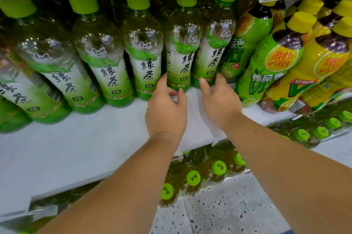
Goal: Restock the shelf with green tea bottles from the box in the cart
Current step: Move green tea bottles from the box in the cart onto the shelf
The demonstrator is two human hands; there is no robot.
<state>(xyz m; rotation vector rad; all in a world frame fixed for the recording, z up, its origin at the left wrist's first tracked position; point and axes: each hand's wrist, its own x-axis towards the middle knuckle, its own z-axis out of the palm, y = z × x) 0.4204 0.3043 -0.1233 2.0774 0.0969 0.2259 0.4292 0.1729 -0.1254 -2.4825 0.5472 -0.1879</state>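
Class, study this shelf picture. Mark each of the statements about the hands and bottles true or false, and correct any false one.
1. Both bare hands reach to the bases of upright green-capped green tea bottles on the white shelf board. True.
2. The left hand holds a bottle in the air. False: the bottles stand on the shelf.
3. Yellow-capped lemon tea bottles stand to the right hand's right. True.
4. The shelf below is bare. False: it holds green-capped bottles.
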